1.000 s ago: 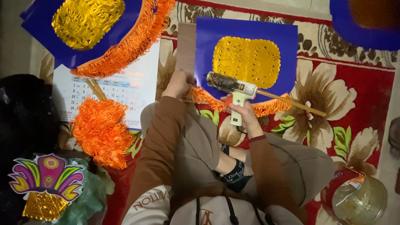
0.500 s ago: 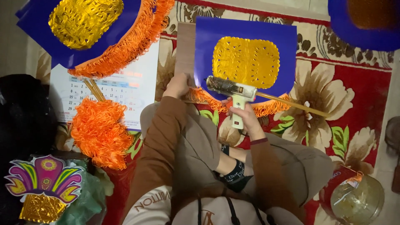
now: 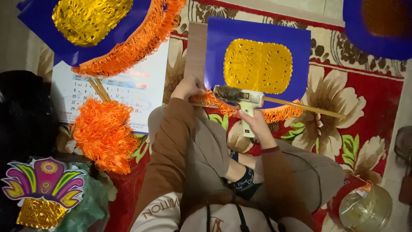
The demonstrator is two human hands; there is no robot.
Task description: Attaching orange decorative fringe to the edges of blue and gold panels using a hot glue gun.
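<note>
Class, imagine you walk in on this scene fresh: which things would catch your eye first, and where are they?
First, the blue card with a gold foil panel at centre, orange fringe along its lower edge. Over it the right hand grips a white glue gun, while the left hand pinches the fringe's left end. At left, a heap of loose orange fringe lies on a calendar sheet.

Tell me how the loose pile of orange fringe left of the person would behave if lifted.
The orange fringe pile looks fluffy and stringy, so probably very light and floppy. Its curly strands would likely dangle, tangle and shed. It seems unlikely to roll or break.
</note>
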